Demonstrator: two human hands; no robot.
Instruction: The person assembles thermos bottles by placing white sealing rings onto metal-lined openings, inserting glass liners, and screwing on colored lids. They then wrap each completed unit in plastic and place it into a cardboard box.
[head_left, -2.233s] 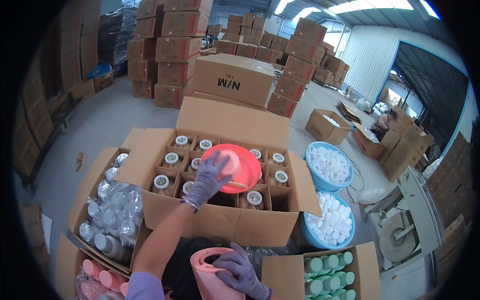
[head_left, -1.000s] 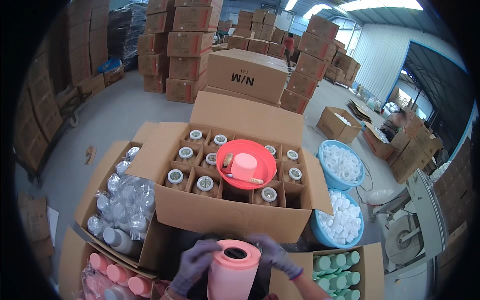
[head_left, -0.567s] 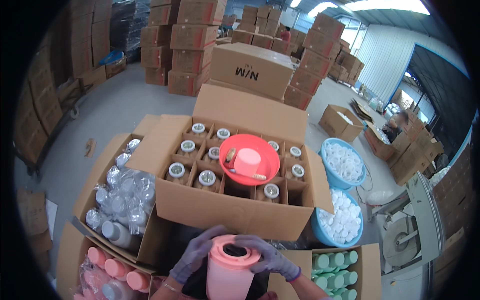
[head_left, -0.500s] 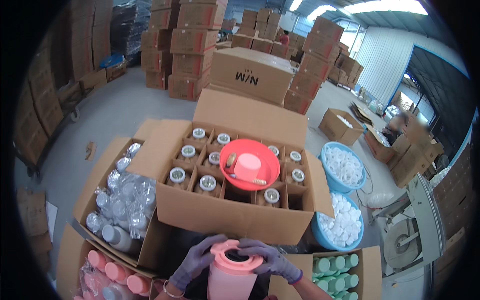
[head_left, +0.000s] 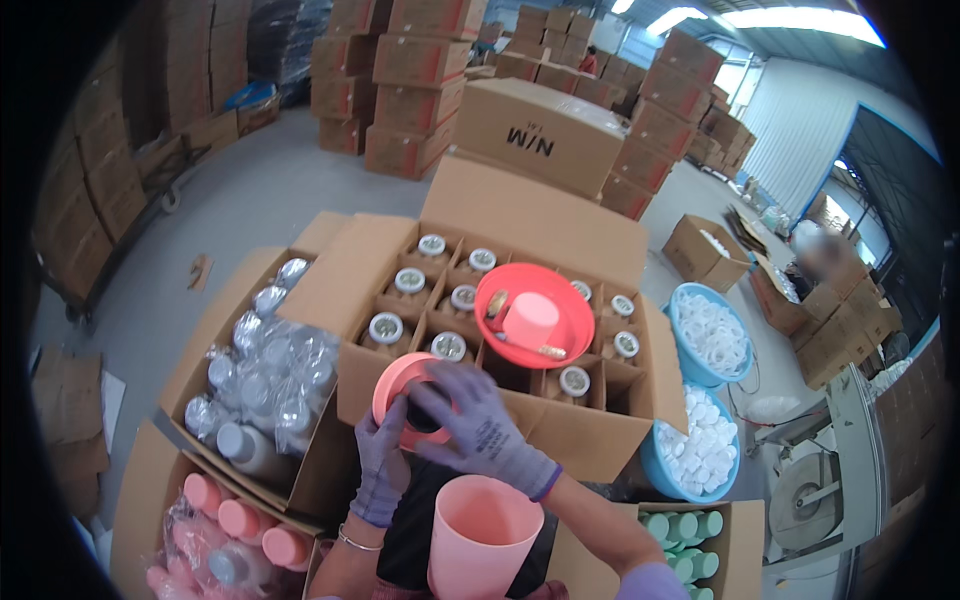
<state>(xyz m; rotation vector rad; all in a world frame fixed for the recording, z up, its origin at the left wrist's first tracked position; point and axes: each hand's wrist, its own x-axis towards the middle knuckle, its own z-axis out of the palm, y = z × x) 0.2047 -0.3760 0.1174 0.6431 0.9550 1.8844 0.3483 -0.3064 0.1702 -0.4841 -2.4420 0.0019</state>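
Note:
A pink ring-shaped lid (head_left: 392,382) with a dark centre is tilted up at the near edge of the divided carton (head_left: 560,438). My left hand (head_left: 382,462) grips it by the lower left side. Across its centre lies my right hand (head_left: 478,420), fingers bent against the dark part and smeared by motion; whether they hold something there is hidden. Below, between my forearms, stands a pink tapered container (head_left: 487,535), open at the top. In the carton, vessels with white-rimmed caps (head_left: 386,328) fill most compartments. A red basin (head_left: 576,318) holding a pink cup (head_left: 530,320) rests on top.
At left are cartons of plastic-wrapped silvery bottles (head_left: 245,445) and pink-capped bottles (head_left: 240,518). Blue tubs of white rings (head_left: 710,335) and white caps (head_left: 695,455) stand at right, above green-capped bottles (head_left: 683,525). Stacked boxes (head_left: 420,90) rise behind; a person sits far right.
The pink lid has come off the pink container and moved up and left in my left hand. My right hand has shifted from the rim onto the lid's centre. The view has tilted slightly.

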